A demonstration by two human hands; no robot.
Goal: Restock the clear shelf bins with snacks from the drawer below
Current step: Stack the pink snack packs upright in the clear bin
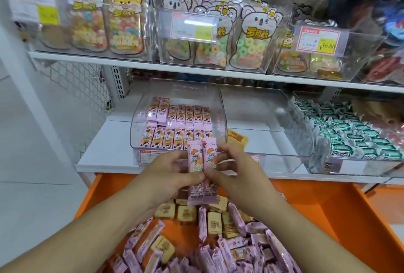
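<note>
Two pink snack bars (202, 163) stand upright side by side, pinched between my left hand (168, 176) and my right hand (236, 176), just in front of the shelf edge. Behind them a clear bin (140, 119) holds two neat rows of the same pink bars. Below, the open orange drawer (341, 209) is heaped with loose pink bars (231, 251) and beige square biscuit packs (187, 213).
To the right of the pink bin stands a clear bin (262, 108) with only a yellow packet (238, 139) by it, then a bin of green-and-white candies (349, 132). The upper shelf (153, 67) carries bins of gummy bags with price tags.
</note>
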